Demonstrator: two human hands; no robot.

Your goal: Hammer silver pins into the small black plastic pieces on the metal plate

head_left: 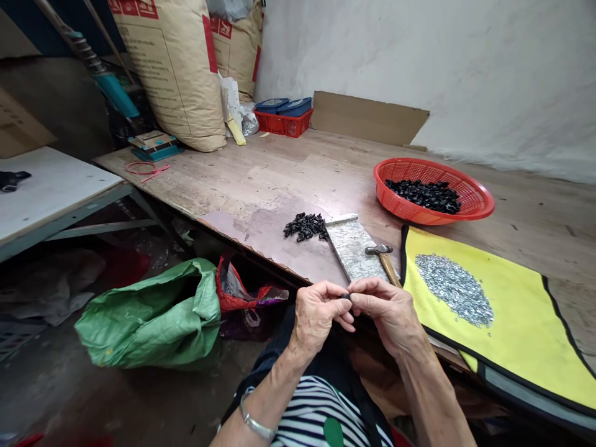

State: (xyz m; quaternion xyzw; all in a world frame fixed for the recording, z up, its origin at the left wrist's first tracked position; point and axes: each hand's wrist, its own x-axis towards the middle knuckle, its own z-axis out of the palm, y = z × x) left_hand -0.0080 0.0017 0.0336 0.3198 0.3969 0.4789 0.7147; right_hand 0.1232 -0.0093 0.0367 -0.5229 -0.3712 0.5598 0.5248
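Observation:
My left hand (316,316) pinches a small black piece (345,297) between thumb and fingers, just over the table's front edge. The fingertips of my right hand (388,313) are closed and meet that piece from the other side; whatever they grip is too small to make out. Beyond my hands lies a worn metal plate (351,248), with a hammer (385,261) resting on its right side. A heap of small black pieces (303,227) is at the plate's left. On a yellow cloth (516,292) to the right, many tiny silvery metal pieces (454,288) are spread.
A red basket (433,216) with many black pieces stands at the back right. Large paper sacks (174,74) and a red crate (285,124) line the back left. Below the table edge, a green sack (149,316) gapes on the left, beside a red bag (242,298).

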